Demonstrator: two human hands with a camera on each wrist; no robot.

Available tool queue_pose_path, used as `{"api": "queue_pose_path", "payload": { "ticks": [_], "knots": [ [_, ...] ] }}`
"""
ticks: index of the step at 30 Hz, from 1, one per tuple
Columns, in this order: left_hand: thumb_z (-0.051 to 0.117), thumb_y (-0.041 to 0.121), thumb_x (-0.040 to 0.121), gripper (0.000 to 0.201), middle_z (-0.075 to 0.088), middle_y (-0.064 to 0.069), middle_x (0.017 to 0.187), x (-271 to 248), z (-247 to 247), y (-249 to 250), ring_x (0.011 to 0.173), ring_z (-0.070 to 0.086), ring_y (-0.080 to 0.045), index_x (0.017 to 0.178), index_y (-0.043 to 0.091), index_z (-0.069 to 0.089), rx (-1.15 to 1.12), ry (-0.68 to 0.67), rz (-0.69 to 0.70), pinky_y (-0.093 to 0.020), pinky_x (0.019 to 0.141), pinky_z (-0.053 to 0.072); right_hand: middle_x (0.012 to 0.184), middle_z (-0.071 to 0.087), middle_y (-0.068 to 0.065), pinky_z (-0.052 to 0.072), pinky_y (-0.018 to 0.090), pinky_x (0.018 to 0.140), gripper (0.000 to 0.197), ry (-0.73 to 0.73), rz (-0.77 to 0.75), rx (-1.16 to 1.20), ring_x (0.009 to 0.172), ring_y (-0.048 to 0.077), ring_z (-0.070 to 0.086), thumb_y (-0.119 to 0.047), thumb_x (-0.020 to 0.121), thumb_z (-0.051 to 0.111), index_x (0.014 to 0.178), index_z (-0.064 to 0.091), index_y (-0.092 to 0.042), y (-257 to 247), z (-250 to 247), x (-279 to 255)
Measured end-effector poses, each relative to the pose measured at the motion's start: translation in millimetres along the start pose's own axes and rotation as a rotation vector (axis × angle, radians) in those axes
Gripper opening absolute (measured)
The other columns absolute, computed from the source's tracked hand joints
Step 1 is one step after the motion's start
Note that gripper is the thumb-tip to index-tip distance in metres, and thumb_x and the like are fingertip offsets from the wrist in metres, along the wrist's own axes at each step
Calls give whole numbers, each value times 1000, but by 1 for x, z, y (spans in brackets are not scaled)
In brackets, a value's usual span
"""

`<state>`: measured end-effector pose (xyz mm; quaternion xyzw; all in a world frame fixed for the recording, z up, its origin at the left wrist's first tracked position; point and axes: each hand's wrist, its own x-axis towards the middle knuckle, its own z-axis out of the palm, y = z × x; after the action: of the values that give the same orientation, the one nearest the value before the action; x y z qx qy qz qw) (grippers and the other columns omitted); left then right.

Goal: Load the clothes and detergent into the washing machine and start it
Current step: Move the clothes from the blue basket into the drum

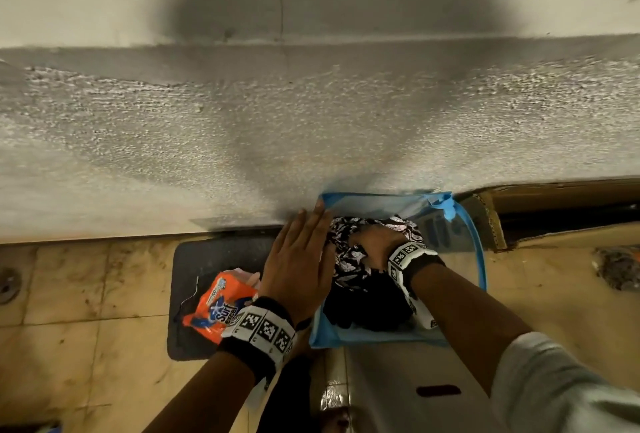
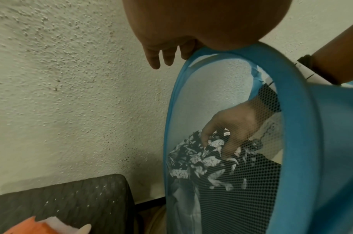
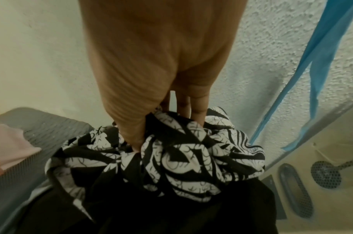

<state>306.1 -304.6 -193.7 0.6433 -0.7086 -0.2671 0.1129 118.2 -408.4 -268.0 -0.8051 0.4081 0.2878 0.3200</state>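
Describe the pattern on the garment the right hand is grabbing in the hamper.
Black-and-white abstract print on the garment; clearest in the right wrist view.

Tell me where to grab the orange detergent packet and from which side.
Take the detergent packet by its torn, open upper end, coming from above. It lies flat on the dark mat left of the blue hamper, so only that crumpled end stands up.

A home laundry or utility corner: worn, stained beige floor tiles (image 1: 86, 294) meet a rough textured plaster wall (image 1: 242, 121). A blue mesh pop-up laundry hamper (image 1: 483, 259) full of clothes stands against the wall, beside a dark rubber floor mat (image 1: 214, 259) carrying an orange detergent packet (image 1: 214, 308). An open cardboard box (image 1: 554, 221) sits to the hamper's right.
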Motion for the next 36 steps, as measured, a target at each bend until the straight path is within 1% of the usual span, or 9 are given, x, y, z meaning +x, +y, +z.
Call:
{"api": "queue_pose_path", "payload": {
  "ticks": [3,8,15,19,25,29,32,34,36],
  "knots": [
    [23,44,103,58,10,7,167,-2,0,1,155,7,-18,158,27,18,-34,0,-22,-42,125,16,128,66,8,51,36,97,44,61,4,16,116,31,63,-32,82,68,125,63,-27,-1,-15,-14],
    [16,48,100,61,10,8,166,1,-7,10,154,9,-21,158,29,14,-11,-34,-49,-47,124,19,117,70,6,56,42,90,44,152,-12,89,105,28,67,-41,76,64,118,66,-27,1,-45,-50],
    [15,44,104,59,-3,7,167,8,-20,24,155,-2,-28,159,25,4,99,-140,-114,-50,125,12,123,66,4,52,42,95,49,298,-5,168,111,25,64,-35,71,64,119,64,-24,0,-83,-111],
    [19,44,105,63,-9,4,167,6,-31,34,155,-4,-27,159,22,-5,85,-159,-141,-48,125,8,128,61,6,50,41,98,48,381,19,198,115,25,59,-19,74,72,121,64,-23,-8,-102,-158],
    [26,52,97,79,4,-2,168,-20,-52,57,155,6,-24,159,13,-1,20,-37,-46,-42,123,13,128,61,0,48,34,96,46,524,0,203,115,17,58,-18,79,75,123,64,-24,-32,-128,-244],
    [51,41,93,89,9,-5,168,-35,-64,74,154,10,-26,159,15,-4,-39,-38,-25,-44,124,17,129,62,-2,44,27,90,44,638,-24,214,109,10,55,-20,80,76,122,65,-26,-53,-149,-303],
    [63,39,83,97,29,-8,161,-46,-74,93,147,31,-30,158,19,5,-124,8,1,-47,118,33,133,61,-3,44,28,98,45,736,-27,242,116,9,54,-21,81,76,124,63,-27,-69,-165,-346],
    [69,39,77,97,47,-6,149,-53,-83,110,132,51,-28,156,23,14,-195,59,32,-46,108,46,134,61,-3,45,30,102,46,808,-34,262,120,10,54,-22,81,76,125,62,-27,-80,-174,-378],
    [71,36,80,98,50,-4,148,-60,-92,130,126,57,-25,157,27,11,-231,76,79,-42,104,49,134,62,-5,46,30,102,46,886,-28,276,120,8,55,-22,81,76,124,63,-28,-88,-179,-412]
  ]
}}
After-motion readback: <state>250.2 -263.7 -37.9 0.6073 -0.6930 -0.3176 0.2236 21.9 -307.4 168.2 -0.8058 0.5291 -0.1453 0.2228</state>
